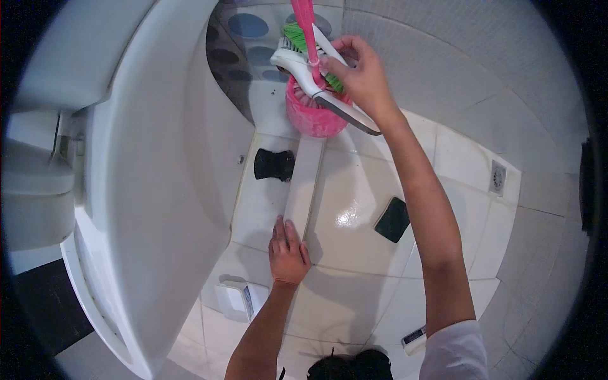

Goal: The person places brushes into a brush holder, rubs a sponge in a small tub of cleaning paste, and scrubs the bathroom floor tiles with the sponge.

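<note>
White and glossy, a large curved bathroom fixture [158,158] fills the left side of the view. Beside it spreads a floor of pale tiles [354,171], which meets a light tiled wall [468,63] at the upper right. Along the floor, near the fixture, runs a narrow raised tiled kerb [307,171].

At the far end of that kerb stands a round pink pot [316,123]. Leaning across its mouth is a white brush with a grey grip [341,109], tilted down to the right, and a pink handle [305,19] rises beside it. Green bristles [294,37] show behind the handle.

The right hand [362,71] is at these brushes, thumb and fingers narrowed around a white brush handle [329,45] above the pot. The left hand [290,258] lies flat on the kerb, fingers extended and holding nothing.

Near the left forearm sits a white container [235,301]. A dark green sponge [392,220] lies on the floor beside the right forearm, and a black scouring pad [274,164] between fixture and kerb. Farther right is a small drain grate [498,177].
</note>
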Demonstrator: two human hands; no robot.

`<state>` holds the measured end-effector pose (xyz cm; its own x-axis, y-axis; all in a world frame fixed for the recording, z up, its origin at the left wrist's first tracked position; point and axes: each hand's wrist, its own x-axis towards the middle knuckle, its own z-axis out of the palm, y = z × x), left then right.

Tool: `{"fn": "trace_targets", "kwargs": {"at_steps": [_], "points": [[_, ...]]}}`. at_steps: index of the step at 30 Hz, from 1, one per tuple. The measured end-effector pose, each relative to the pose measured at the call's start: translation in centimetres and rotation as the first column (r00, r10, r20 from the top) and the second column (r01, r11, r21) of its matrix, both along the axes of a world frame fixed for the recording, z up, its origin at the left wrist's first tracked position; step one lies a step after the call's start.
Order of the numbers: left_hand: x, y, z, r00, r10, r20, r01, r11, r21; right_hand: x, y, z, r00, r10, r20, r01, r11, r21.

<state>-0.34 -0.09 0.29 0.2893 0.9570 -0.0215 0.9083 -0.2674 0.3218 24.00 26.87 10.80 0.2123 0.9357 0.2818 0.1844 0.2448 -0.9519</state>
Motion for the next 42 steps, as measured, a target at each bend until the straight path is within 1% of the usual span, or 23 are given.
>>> {"fn": "trace_targets", "kwargs": {"at_steps": [1, 5, 7, 10, 11, 12, 13, 15, 17, 19, 20, 22, 24, 26, 27, 29, 30, 31, 34, 37, 39, 40, 42], "points": [[0.1, 0.0, 0.0, 1.0, -0.001, -0.002, 0.001, 1.0, -0.002, 0.3, -0.1, 0.5, 0.992, 0.002, 0.127, 0.006, 0.998, -0.061], [0.2, 0.2, 0.2, 1.0, 0.004, 0.0, -0.004, 1.0, -0.017, 2.4, -1.7, 1.2, 0.997, 0.065, 0.049, -0.054, 0.981, -0.188], [0.2, 0.2, 0.0, 1.0, -0.005, 0.008, 0.006, 0.999, -0.044, 3.9, -4.6, 0.6, 0.995, -0.099, 0.002, 0.099, 0.99, -0.096], [0.0, 0.0, -0.3, 0.999, 0.014, -0.052, -0.014, 1.0, -0.005, 6.7, -14.2, -1.9, 0.886, -0.319, 0.336, 0.42, 0.859, -0.293], [0.0, 0.0, -0.3, 0.999, 0.009, -0.042, -0.009, 1.0, -0.011, 7.2, -19.0, -5.2, 0.738, -0.282, 0.614, 0.526, 0.81, -0.26], [0.0, 0.0, -0.2, 0.999, 0.018, -0.044, -0.019, 0.999, -0.026, 5.7, -23.4, -8.0, 0.652, -0.208, 0.729, 0.588, 0.746, -0.313], [0.1, 0.0, -0.2, 0.999, 0.028, -0.046, -0.03, 0.999, -0.04, 3.8, -28.2, -11.9, 0.623, -0.137, 0.77, 0.555, 0.771, -0.312], [0.1, 0.0, -0.2, 0.999, 0.02, -0.034, -0.02, 1.0, -0.019, -0.9, -33.1, -12.0, 0.587, 0.212, 0.781, 0.432, 0.734, -0.524], [0.1, 0.0, -0.3, 0.999, 0.015, -0.041, -0.015, 1.0, -0.012, 2.1, -33.6, -15.3, 0.538, 0.211, 0.816, 0.378, 0.805, -0.457], [-0.1, 0.1, -0.3, 1.0, -0.006, -0.024, 0.006, 1.0, 0.001, 8.6, -29.8, -16.2, 0.363, 0.212, 0.907, 0.509, 0.77, -0.384], [-0.1, 0.0, -0.3, 1.0, -0.007, -0.01, 0.007, 1.0, 0.012, 12.2, -27.5, -15.9, 0.491, 0.026, 0.871, 0.603, 0.712, -0.361], [0.3, 0.4, -0.5, 1.0, 0.001, 0.019, -0.002, 0.999, 0.033, 17.9, -22.9, -17.1, 0.446, -0.177, 0.878, 0.743, 0.619, -0.252], [0.3, 0.3, -0.4, 1.0, -0.015, 0.012, 0.014, 0.996, 0.086, 14.0, -18.5, -15.7, 0.604, -0.205, 0.77, 0.678, 0.641, -0.361], [0.3, 0.4, -0.3, 1.0, -0.015, 0.023, 0.013, 0.997, 0.075, 4.9, -16.4, -19.6, 0.502, -0.349, 0.792, 0.519, 0.853, 0.047], [0.3, 0.2, -0.2, 1.0, -0.007, 0.024, 0.006, 0.998, 0.059, 0.4, -16.2, -18.8, 0.644, -0.306, 0.701, 0.353, 0.932, 0.083], [0.1, -0.1, -0.1, 1.0, -0.015, -0.008, 0.015, 0.999, 0.033, -1.2, -17.4, -17.4, 0.583, -0.071, 0.809, 0.056, 0.997, 0.047], [0.1, -0.2, -0.1, 1.0, -0.015, 0.008, 0.015, 0.999, 0.032, 1.5, -18.3, -18.4, 0.645, -0.053, 0.762, 0.01, 0.998, 0.061], [0.1, 0.1, -0.3, 0.999, -0.009, 0.031, 0.007, 0.999, 0.041, 5.1, -19.8, -18.8, 0.682, -0.029, 0.73, 0.08, 0.996, -0.035], [0.1, 0.1, -0.4, 1.0, -0.004, 0.02, 0.003, 0.999, 0.049, 17.1, -23.4, -16.7, 0.654, -0.302, 0.694, 0.513, 0.851, -0.113], [0.2, 0.3, -0.4, 1.0, -0.011, 0.024, 0.009, 0.998, 0.066, 28.1, -22.4, -20.6, 0.041, -0.266, 0.963, 0.774, 0.618, 0.138], [0.1, 0.0, -0.2, 1.0, -0.012, 0.022, 0.01, 0.998, 0.067, 23.8, -16.1, -21.9, 0.301, -0.304, 0.904, 0.859, 0.497, -0.119], [0.2, 0.2, -0.3, 1.0, -0.016, 0.023, 0.014, 0.997, 0.074, 18.1, -12.4, -21.4, 0.189, -0.488, 0.852, 0.796, 0.585, 0.158], [0.4, 0.4, -0.4, 1.0, -0.014, 0.014, 0.013, 0.997, 0.071, 8.2, -9.5, -19.8, 0.445, -0.404, 0.799, 0.546, 0.829, 0.116]]}}
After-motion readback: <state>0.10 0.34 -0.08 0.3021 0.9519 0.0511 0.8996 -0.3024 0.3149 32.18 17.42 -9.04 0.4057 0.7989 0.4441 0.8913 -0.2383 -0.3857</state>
